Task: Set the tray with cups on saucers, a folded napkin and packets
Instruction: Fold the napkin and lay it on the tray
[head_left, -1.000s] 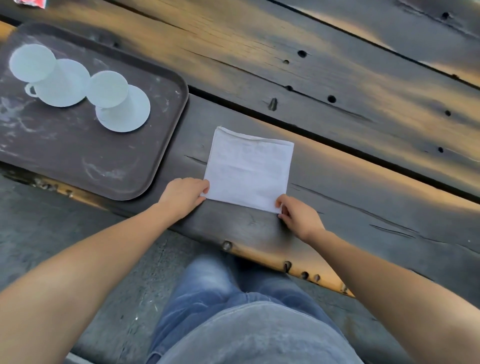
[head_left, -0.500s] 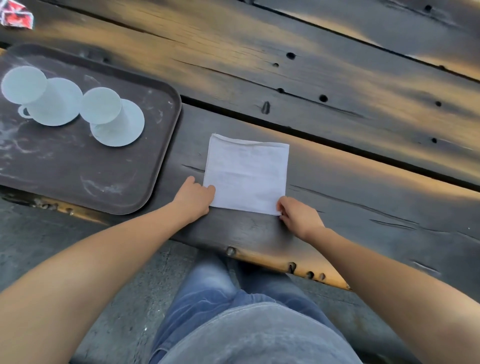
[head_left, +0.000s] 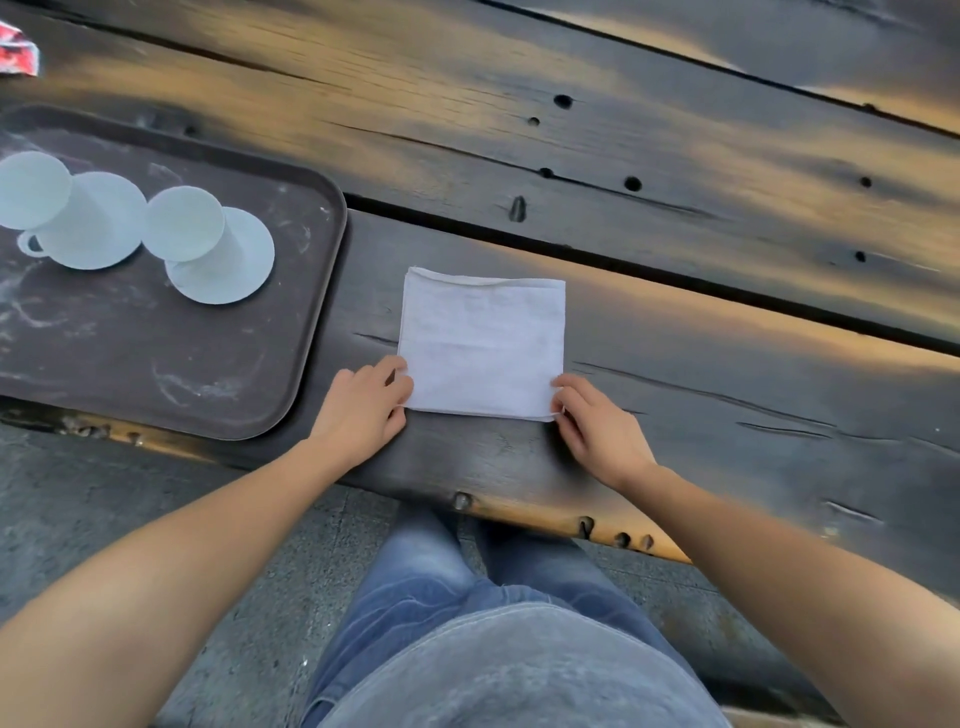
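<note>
The folded napkin (head_left: 483, 345) lies flat on the table (head_left: 675, 218), close to the near edge and just right of the tray (head_left: 156, 364); it does not touch the tray. It is a white square, layers visible along its near edge.

Your left hand (head_left: 361, 410) rests at the napkin's near left corner. The fingers are curled, the thumb and forefinger closed at the corner; you appear to pinch the cloth there, though the contact itself is partly hidden by the knuckles. Your right hand (head_left: 597, 428) sits at the near right corner, fingers bent, thumb and forefinger nipping the layered edge of the napkin. Neither hand holds anything else.

The tray sits at the left end of the table, its near edge close to the table's near edge. Its surface is dark and scuffed with pale marks. Two white saucers stand on its far half, each carrying a white cup. The left cup (head_left: 31, 189) is on the left saucer (head_left: 98, 223), its handle pointing toward you. The right cup (head_left: 184, 223) is on the right saucer (head_left: 228, 265). The two saucers are just beside one another.

A red-and-white packet (head_left: 18, 54) lies on the table at the far left, beyond the tray and cut off by the frame.
</note>
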